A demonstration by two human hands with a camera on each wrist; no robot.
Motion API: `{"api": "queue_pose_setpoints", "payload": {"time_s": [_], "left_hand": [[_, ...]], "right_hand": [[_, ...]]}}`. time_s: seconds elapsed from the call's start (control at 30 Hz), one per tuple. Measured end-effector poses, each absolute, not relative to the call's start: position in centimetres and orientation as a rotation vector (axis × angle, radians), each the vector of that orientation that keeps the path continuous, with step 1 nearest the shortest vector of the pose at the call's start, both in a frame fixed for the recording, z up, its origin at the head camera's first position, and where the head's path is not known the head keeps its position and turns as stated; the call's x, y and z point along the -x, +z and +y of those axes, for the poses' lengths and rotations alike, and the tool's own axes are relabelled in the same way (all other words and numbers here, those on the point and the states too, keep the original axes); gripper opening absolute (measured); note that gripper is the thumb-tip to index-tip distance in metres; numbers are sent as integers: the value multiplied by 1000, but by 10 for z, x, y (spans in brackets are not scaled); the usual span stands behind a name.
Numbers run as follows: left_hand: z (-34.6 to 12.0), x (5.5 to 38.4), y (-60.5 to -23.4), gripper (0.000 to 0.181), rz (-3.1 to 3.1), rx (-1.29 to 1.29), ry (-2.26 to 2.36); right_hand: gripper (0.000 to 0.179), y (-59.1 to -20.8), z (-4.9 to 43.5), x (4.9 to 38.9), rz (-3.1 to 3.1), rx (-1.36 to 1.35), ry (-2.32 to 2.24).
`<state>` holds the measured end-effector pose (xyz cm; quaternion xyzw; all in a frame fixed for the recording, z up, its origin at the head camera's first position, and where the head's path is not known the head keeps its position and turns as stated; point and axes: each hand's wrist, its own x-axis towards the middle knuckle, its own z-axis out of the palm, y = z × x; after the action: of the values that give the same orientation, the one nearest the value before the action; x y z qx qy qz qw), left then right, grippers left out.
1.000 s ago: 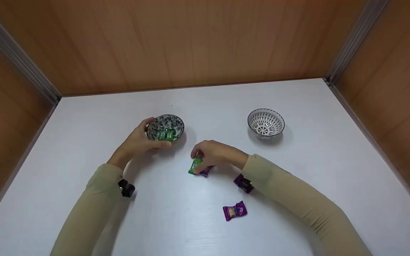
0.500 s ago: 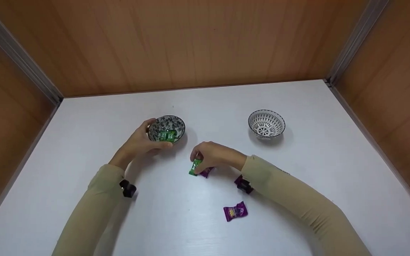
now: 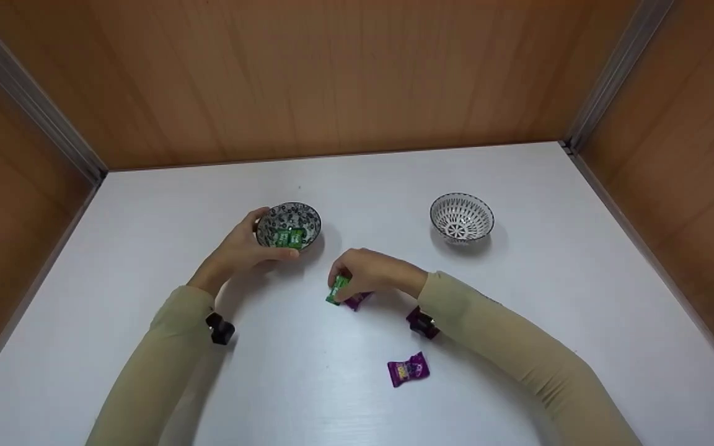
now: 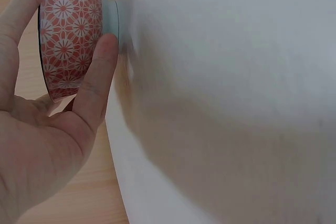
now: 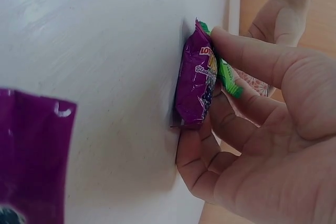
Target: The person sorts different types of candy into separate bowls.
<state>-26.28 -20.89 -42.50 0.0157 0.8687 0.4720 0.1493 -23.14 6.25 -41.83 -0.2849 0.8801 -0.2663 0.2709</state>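
On the left in the head view, my left hand (image 3: pixel 239 251) grips a small bowl (image 3: pixel 287 217), fingers at its far side and thumb along the near side. The bowl is dark-flowered inside; the left wrist view shows its red-patterned outside (image 4: pixel 71 30) and pale foot close over the table. Green wrapped candies (image 3: pixel 295 238) lie in it. At mid-table my right hand (image 3: pixel 372 269) pinches a green wrapped candy (image 3: pixel 336 290) between thumb and curled fingers. A purple wrapped candy (image 5: pixel 197 80) stands right against it, partly under the hand.
A second bowl (image 3: pixel 462 217), white with dark dashes, stands at the back right. One purple candy (image 3: pixel 408 370) lies nearer the front, another purple candy (image 3: pixel 414 314) beside the right wrist camera. Wooden panels (image 3: pixel 344 80) wall the white table (image 3: pixel 307 396) at the back and sides.
Almost nothing differs. The right hand and the green candy have shifted very slightly to the left; the left hand keeps its grip on the bowl.
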Motion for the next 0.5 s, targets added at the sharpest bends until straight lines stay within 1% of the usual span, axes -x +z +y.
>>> {"api": "queue_pose_setpoints", "payload": {"time_s": [0.23,0.5], "left_hand": [[-209,264,-426,134,2485,-66,1377],[-208,264,-425,129,2493,-69,1375]], "right_hand": [[19,-417,63,233,2364,761,-746],[17,-416,63,235,2351,760,-794]]}}
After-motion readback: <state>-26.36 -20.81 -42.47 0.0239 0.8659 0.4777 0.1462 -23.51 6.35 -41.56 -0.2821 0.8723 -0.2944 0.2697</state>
